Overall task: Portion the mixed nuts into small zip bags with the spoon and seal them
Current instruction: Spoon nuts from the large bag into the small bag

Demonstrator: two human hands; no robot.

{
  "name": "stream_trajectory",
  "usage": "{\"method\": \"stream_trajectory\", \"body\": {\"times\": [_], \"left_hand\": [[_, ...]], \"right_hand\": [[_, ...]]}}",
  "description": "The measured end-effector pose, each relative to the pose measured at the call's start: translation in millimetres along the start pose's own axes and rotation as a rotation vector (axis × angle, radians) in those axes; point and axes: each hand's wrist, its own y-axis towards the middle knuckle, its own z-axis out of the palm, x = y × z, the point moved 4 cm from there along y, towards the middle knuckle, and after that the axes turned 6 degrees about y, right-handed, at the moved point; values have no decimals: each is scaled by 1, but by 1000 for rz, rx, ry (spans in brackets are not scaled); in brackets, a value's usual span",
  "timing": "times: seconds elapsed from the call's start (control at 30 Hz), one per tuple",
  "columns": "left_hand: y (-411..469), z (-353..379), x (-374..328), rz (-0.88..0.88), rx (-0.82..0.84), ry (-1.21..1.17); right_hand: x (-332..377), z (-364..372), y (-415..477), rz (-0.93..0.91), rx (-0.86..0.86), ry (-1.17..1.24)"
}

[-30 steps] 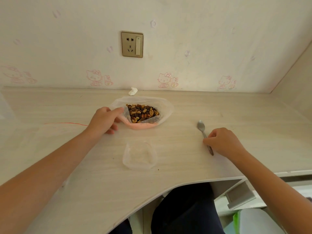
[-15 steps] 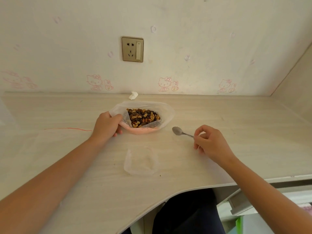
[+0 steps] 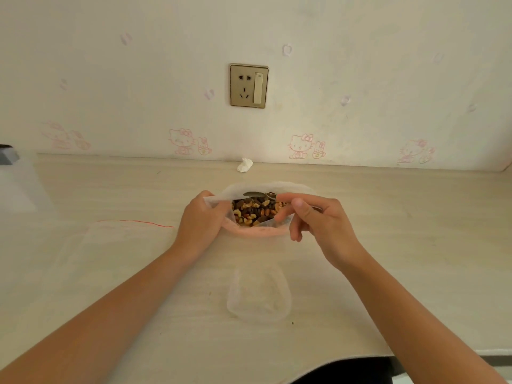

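Scooping stage of the portioning task, read from the left edge of the table to the right.

Flat clear bag, with a red strip along its far side, lies on the left part of the table and is untouched.

Left hand: its fingers pinch the left rim of the open nut bag and hold the mouth wide.

Crumpled tissue rests at the back edge, behind the bag and apart from it.

Mixed nuts fill the nut bag, which sits at mid-table, nearer the back edge than the front.

Small zip bag lies flat between the nut bag and the front edge. No nuts can be made out in it, and whether its mouth is open cannot be told.

Spoon: the bowl is over the far side of the nuts. Contact with them cannot be confirmed.

Right hand: thumb and forefinger pinch the spoon handle, and the remaining fingers are loosely curled and hold nothing.

Judged step: the first scoop is about to be taken; no portion appears filled or sealed. The next move calls for dipping the bowl into the nuts, lifting a level load and carrying it toward the front edge. The small zip bag will probably need its mouth held open, so the left hand may have to give up the rim.
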Motion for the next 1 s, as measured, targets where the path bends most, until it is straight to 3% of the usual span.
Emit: {"method": "stream_trajectory", "body": {"times": [0.17,0.4,0.77,1.0], "left_hand": [[5,1,4,54,11,82],[1,2,-1,91,16,8],[0,4,-3,97,35,-60],[0,5,-4,120,38,-87]], "right_hand": [[-12,-10,18,34,-64,36],[-14,-17,41,23,-82,56],[-5,-48,25,-124,-507,-213],[-10,-19,33,-36,-400,-358]]}}
